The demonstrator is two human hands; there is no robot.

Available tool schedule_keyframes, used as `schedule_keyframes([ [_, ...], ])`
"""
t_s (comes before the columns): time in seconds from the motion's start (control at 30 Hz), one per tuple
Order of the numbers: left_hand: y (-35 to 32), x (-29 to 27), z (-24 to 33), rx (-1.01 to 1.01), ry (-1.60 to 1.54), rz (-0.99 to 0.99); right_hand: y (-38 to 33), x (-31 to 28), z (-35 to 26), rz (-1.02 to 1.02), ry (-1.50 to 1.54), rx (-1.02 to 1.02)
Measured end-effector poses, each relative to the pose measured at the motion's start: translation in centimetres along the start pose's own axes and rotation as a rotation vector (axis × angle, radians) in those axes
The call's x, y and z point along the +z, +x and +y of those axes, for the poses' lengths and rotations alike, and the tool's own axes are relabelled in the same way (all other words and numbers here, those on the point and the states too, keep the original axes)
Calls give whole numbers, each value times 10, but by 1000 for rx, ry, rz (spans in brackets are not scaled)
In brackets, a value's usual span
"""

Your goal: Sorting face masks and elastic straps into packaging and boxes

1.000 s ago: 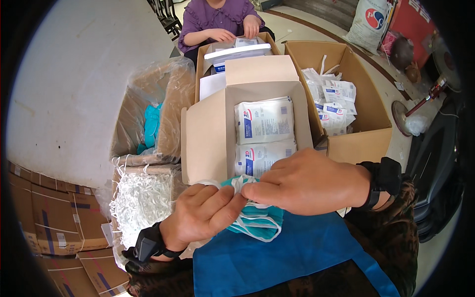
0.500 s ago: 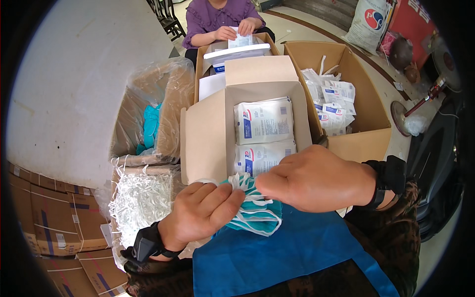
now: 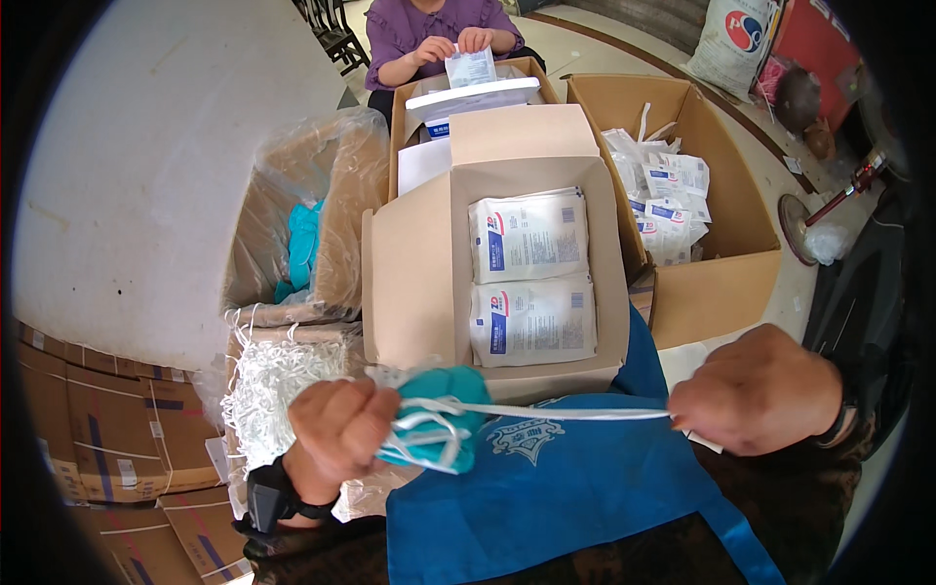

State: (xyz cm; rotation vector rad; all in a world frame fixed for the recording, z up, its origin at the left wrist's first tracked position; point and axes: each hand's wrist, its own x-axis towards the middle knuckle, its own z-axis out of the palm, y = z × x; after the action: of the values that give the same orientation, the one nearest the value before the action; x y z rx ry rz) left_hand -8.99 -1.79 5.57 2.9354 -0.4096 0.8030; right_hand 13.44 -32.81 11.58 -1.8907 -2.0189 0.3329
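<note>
**Masks bunched in one fist, a white cord drawn taut over the blue apron**

In the head view, we take the open carton [image 3: 531, 273] in the middle as our landmark. Just below its near wall, our left hand [image 3: 336, 434] is closed into a fist around a bunch of teal face masks [image 3: 444, 414], white ear loops spilling from it. From that bunch a white cord [image 3: 575, 412] runs straight across to our right hand [image 3: 759, 390], whose fingers are curled shut on its end; the grip itself is hidden under the knuckles. Both hands hover above a blue apron [image 3: 556, 497] covering our lap, directly below the carton.

Inside the carton lie two flat white sealed packets [image 3: 531, 278], one above the other. To its left stands a box lined with clear plastic [image 3: 302, 224] holding more teal masks, and below that a heap of loose white cords [image 3: 278, 390]. To the carton's right is a larger cardboard box [image 3: 717, 283] with a pile of white packets inside. Behind the carton sits another box, and beyond it a person in a purple top [image 3: 429, 29] holds a small packet in both hands.

Far left of the carton, stacked brown boxes [image 3: 97, 429] rest against a pale wall. Far right, the floor is pale tile, with a white sack [image 3: 736, 39] in the upper corner.
</note>
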Motion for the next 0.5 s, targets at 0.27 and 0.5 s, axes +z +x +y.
schedule_keyframes([
  [0.27, -67, 3, -89, -966, -350, 380, -97, -23, 34, 677, 84, 539],
  [0.5, -18, 29, -45, -753, -156, 866, -10, 42, 58, 577, 1375, 350],
])
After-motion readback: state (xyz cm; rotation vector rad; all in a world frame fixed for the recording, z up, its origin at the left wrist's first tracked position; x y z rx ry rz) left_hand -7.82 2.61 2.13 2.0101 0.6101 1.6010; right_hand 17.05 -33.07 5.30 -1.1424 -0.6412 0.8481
